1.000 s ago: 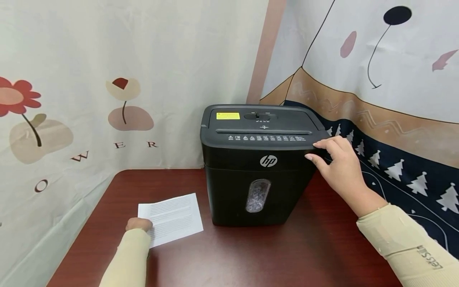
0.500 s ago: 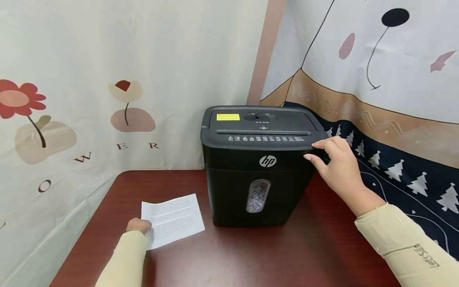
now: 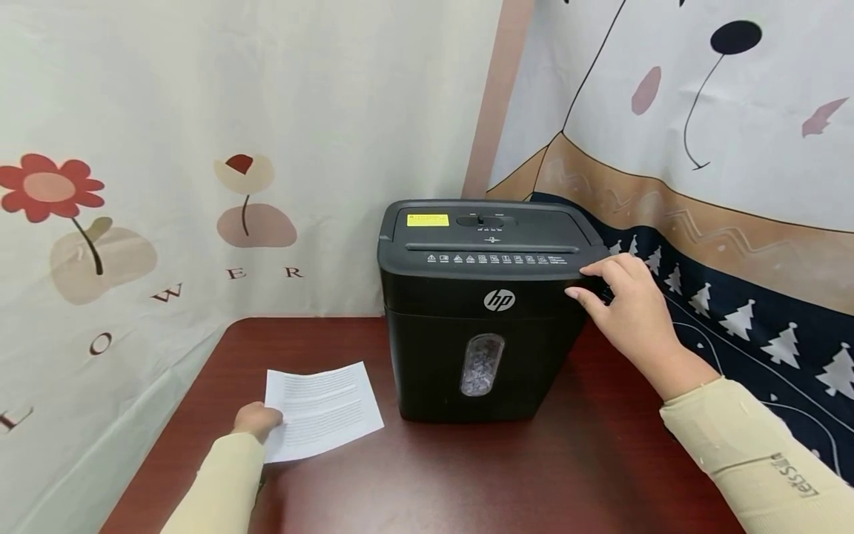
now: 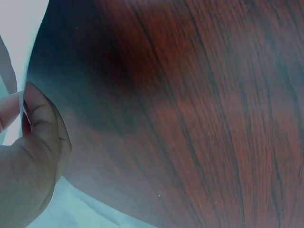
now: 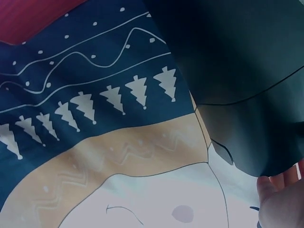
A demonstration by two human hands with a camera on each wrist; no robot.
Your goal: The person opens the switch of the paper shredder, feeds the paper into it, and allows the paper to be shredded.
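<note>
A black paper shredder with an hp logo stands upright on the table. My left hand pinches the left edge of a white printed sheet of paper, left of the shredder. In the left wrist view, the paper passes between the thumb and bent fingers of the left hand. At the shredder's upper right corner, my right hand grips the lid edge, fingers on top and thumb against the front. The right wrist view shows part of this hand at the shredder's edge.
On the shredder's lid are a long feed slot, a slide switch and a yellow label. Shreds show through its front window. Patterned curtains hang behind and right of the dark red wooden table.
The left hand still holds the paper, which has shifted slightly and tilts a little differently. The head view has turned slightly to the left. My right hand stays on the shredder's corner.
</note>
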